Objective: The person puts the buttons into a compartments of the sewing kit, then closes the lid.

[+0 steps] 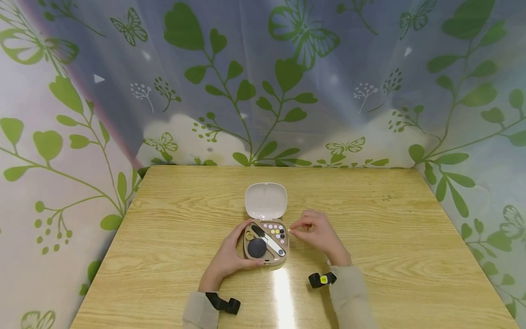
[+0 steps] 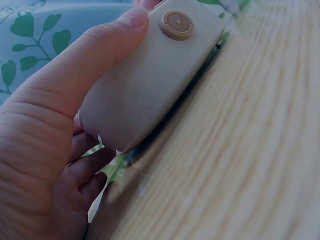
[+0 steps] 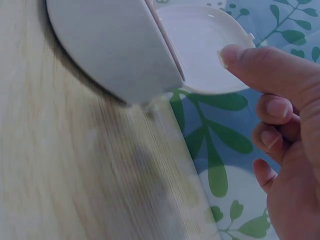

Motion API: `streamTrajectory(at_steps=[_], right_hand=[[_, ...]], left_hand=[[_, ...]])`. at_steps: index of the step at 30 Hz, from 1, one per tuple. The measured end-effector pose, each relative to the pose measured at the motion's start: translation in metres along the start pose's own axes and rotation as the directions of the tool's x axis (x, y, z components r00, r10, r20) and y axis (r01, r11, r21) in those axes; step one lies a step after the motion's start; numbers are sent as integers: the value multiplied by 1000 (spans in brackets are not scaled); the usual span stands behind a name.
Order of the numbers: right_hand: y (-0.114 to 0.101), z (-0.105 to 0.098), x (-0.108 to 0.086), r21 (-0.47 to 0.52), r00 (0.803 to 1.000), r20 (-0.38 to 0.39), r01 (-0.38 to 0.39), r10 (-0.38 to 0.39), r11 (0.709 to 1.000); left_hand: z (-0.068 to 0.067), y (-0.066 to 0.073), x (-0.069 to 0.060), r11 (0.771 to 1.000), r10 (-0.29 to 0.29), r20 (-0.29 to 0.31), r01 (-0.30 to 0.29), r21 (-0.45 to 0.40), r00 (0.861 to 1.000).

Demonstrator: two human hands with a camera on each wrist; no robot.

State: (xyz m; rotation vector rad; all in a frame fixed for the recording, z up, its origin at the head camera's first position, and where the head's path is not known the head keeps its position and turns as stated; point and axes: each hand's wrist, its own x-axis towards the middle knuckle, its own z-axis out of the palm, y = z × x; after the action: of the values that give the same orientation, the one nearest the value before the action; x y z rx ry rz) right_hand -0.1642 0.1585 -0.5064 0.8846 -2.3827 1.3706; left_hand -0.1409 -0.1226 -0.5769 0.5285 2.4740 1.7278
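An open sewing kit box (image 1: 287, 249) lies on the table, its pale lid (image 1: 266, 201) tipped back. Inside are white-and-black thread snips (image 1: 269, 241), a dark round piece (image 1: 256, 248), a gold-coloured ring (image 1: 249, 236) and several small round pieces (image 1: 277, 231) in white, yellow and black. My left hand (image 1: 230, 253) grips the box from the left, thumb along its front near the button-shaped catch (image 2: 177, 25). Just right of the box, my right hand (image 1: 318, 232) pinches a tiny pale yellow piece (image 1: 289, 230) between thumb and index finger; its kind is too small to tell.
The wood-grain table (image 1: 185, 205) extends around the box on all sides. A patterned curtain (image 1: 263, 91) hangs behind the table and at both sides. Each wrist wears a black camera band (image 1: 223, 303), over beige sleeves.
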Motion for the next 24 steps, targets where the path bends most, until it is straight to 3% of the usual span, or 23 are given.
streamTrajectory(at_steps=[5,16,24], right_hand=[[21,14,5,8,1000,19,-4,3,1000],[23,29,19,52,997,54,-56,53,997],[30,43,22,101,1000,24,14,-16,995]], left_hand=[[0,0,0,1000,1,0,-1,-5,1000],[0,0,0,1000,0,0,0,-1,1000],[0,-2,0,1000,6,-1,-6,-1,1000]])
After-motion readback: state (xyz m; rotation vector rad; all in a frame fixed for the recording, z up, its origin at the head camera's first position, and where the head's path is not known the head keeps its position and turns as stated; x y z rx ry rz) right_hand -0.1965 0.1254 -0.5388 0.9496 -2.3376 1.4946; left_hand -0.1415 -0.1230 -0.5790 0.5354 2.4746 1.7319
